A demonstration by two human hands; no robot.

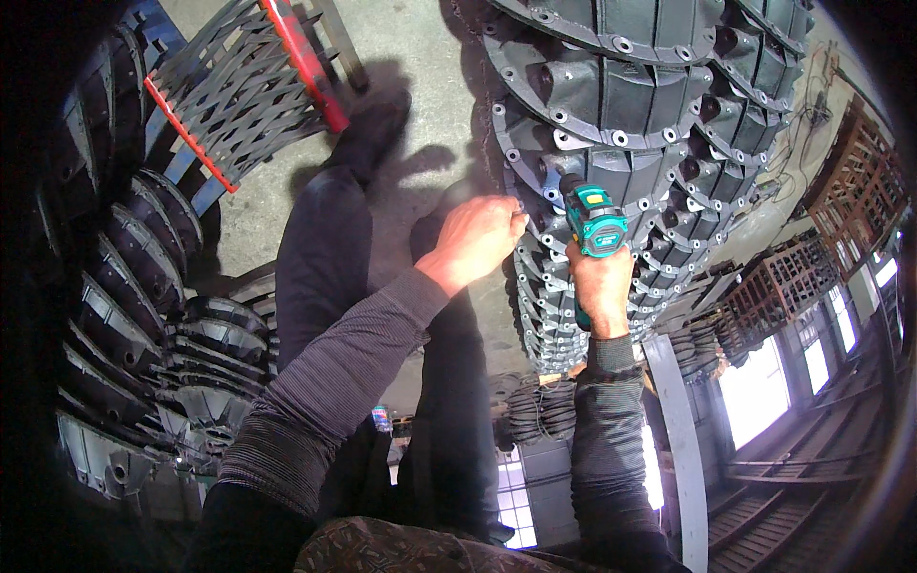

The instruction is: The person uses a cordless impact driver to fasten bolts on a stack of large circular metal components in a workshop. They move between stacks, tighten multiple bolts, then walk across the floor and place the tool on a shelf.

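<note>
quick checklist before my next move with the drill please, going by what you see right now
1. Power drill gripped: ok, the right hand is around it.
2. Drill nose directed at the stack of dark castings: ok, it points to the stack's near side.
3. Tip seated on a fastener or hole: cannot tell, too small to make out.
4. Left hand apart from the drill: ok, a gap shows between them.
5. Small part in the left fingers: cannot tell, they are curled closed.
6. Gloves on: not ok, both hands are bare.
</note>
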